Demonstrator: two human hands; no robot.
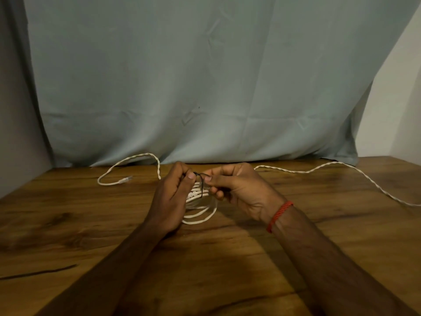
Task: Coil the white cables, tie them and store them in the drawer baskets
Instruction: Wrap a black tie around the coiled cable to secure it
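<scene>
While the white coil (200,209) sat between them at table (68,224) centre, left hand (170,199) and right hand (239,190) each pinched an end of the dark tie (198,179) round it. I guessed: cinching the turns. Loose cable (127,169) lay at 10 o'clock, second cable (341,172) at 2.

The left hand (169,199) and right hand (239,190) meet over the middle of the wooden table (68,213), with a coil of white cable (200,215) between them. The fingers (214,173) of both hands pinch a dark tie (198,179) looped round the coil's top. A loose twisted cable (141,157) lies at 10 o'clock from the hands and ends in a plug (127,179). A second twisted cable (319,167) trails from 1 o'clock toward 3 o'clock. A red thread band (279,215) circles the right wrist. A pale cloth (205,76) hangs behind.
</scene>
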